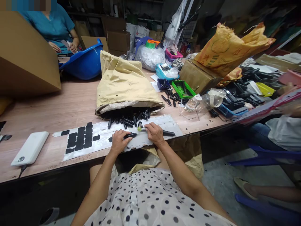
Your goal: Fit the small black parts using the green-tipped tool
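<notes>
I have the left hand (pixel 119 140) closed on a slim black piece (pixel 130 135), low over the grey board (pixel 175 125) on the surface (pixel 70 108). The right hand (pixel 154 133) grips a small hammer (pixel 168 133), its yellow-green head between both hands. Just beyond them, loose black parts (pixel 128 121) lie at a sack's (pixel 124 80) mouth; left of the left hand I see black pads (pixel 80 138) on a white sheet (pixel 101 129).

We see the tabletop (pixel 77 97) softly lit, from a source we cannot tell. Beyond its far edge the room (pixel 221 18) falls dim; under its near edge, shadow lies almost black. Past its right end we find stretching and blur, and coarse pixel blocks cover the view's upper left corner.
</notes>
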Demonstrator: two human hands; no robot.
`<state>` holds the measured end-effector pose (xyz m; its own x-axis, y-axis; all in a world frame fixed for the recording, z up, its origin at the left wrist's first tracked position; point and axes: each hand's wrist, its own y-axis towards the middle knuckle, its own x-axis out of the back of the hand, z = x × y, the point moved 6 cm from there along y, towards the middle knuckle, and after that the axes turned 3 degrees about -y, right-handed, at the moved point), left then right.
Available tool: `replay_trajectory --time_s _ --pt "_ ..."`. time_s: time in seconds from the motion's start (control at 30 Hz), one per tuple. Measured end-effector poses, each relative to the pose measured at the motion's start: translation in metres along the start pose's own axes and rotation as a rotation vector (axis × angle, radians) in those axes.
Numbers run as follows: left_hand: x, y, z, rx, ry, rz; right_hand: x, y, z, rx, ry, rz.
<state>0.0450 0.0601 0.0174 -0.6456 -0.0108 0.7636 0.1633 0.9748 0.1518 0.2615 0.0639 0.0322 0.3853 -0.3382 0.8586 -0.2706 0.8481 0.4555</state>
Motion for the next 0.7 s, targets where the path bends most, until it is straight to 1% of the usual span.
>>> replay_trajectory --time_s 0.1,0.2,0.37,0.47,0.6,0.7 --pt "0.000 0.000 0.002 -0.004 -0.040 0.032 0.009 -0.007 0.011 -0.009 0.065 -0.019" --pt "0.000 0.001 0.003 0.014 -0.060 0.044 0.016 -0.011 0.028 0.015 0.164 -0.005" --pt "-0.002 0.003 0.003 0.060 -0.066 0.046 0.022 -0.008 0.050 0.068 0.221 0.003" --pt "-0.002 0.004 0.003 0.075 -0.061 0.033 0.021 -0.006 0.057 0.082 0.194 0.020" --pt "-0.001 0.005 0.002 0.106 -0.059 0.011 0.016 -0.008 0.060 0.112 0.115 0.091" --pt "-0.001 0.005 0.001 0.117 -0.076 0.003 0.018 -0.010 0.057 0.069 0.114 0.077"
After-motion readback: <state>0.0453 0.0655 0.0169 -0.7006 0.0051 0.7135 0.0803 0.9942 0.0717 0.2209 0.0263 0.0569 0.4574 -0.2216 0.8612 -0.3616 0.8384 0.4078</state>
